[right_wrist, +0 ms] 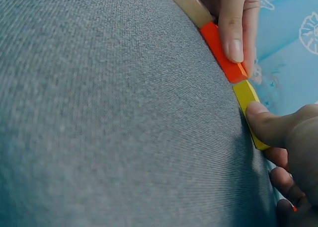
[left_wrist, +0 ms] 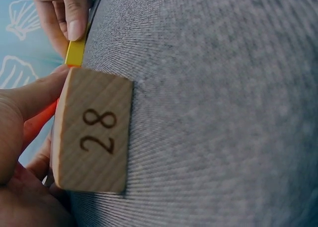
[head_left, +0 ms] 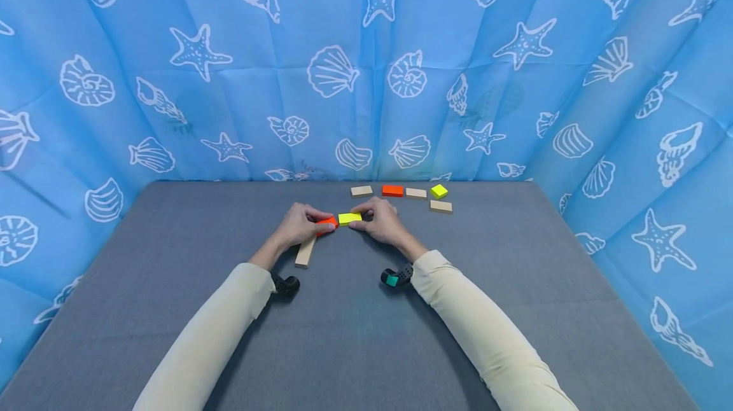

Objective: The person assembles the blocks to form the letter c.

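Note:
My left hand (head_left: 294,225) pinches an orange wooden block (right_wrist: 218,45) between thumb and fingers, low at the grey tabletop. Just to its right, my right hand (head_left: 385,221) pinches a yellow block (head_left: 348,219) by its long sides. The facing ends of the two blocks come close together, with a narrow gap in the head view. A plain wooden block (head_left: 305,253) lies at an angle from the orange block's left end toward me. Its near end face (left_wrist: 99,130) bears the number 28 in the left wrist view. My left fingers partly hide the orange block.
Behind my right hand lie several loose blocks: a plain one (head_left: 361,191), an orange one (head_left: 392,191), another plain one (head_left: 416,193), a yellow one (head_left: 438,191) and a further plain block (head_left: 441,207). A blue shell-patterned curtain (head_left: 355,112) hangs along the table's (head_left: 355,347) back edge.

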`<move>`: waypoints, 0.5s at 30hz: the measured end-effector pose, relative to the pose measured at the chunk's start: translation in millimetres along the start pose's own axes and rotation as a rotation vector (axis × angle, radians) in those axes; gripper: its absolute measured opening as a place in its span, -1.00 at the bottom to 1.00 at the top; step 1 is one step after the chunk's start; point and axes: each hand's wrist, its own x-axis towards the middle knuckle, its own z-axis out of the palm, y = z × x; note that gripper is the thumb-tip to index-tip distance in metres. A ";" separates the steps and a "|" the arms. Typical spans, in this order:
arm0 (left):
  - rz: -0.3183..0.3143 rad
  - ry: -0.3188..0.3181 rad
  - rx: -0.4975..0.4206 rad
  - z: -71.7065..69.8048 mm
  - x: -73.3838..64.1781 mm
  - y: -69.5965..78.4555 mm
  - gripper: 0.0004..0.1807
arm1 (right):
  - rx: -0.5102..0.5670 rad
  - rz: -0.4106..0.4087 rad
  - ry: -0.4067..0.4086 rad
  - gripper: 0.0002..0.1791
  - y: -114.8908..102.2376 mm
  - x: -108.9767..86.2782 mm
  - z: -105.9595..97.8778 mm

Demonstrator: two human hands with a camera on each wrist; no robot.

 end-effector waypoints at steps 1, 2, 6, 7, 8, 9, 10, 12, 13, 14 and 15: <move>0.002 0.000 0.000 0.0 0.1 -0.1 -0.62 | 0.002 -0.002 -0.001 -0.62 0.1 0.2 0.3; 0.004 0.000 0.001 0.0 0.2 -0.2 -0.62 | 0.004 -0.003 -0.001 -0.62 0.2 0.4 0.7; 0.006 -0.002 -0.005 -0.1 0.2 -0.7 -0.62 | 0.010 -0.003 0.002 -0.63 0.6 0.1 1.5; 0.006 -0.001 -0.006 -0.1 0.3 -0.8 -0.62 | 0.010 -0.004 0.003 -0.62 0.8 0.0 1.7; 0.005 -0.001 -0.008 -0.1 0.3 -0.9 -0.62 | 0.009 -0.005 0.005 -0.62 0.9 0.1 2.0; 0.005 -0.001 -0.011 -0.2 0.4 -1.0 -0.62 | 0.009 -0.006 0.007 -0.62 1.2 0.1 2.2; 0.005 -0.001 -0.013 -0.2 0.5 -1.1 -0.61 | 0.009 -0.008 0.009 -0.62 1.4 0.1 2.4; 0.007 -0.001 -0.010 -0.1 0.8 -1.6 -0.61 | 0.008 -0.010 0.013 -0.62 1.8 0.5 3.1; 0.008 0.000 -0.009 0.0 1.1 -2.0 -0.61 | 0.008 -0.010 0.013 -0.62 2.0 0.6 3.6; 0.008 -0.001 -0.007 0.1 1.2 -2.3 -0.61 | 0.006 -0.008 0.013 -0.63 2.3 0.8 4.0; 0.009 -0.002 -0.005 0.2 1.2 -2.7 -0.61 | 0.006 -0.005 0.012 -0.63 2.5 1.0 4.6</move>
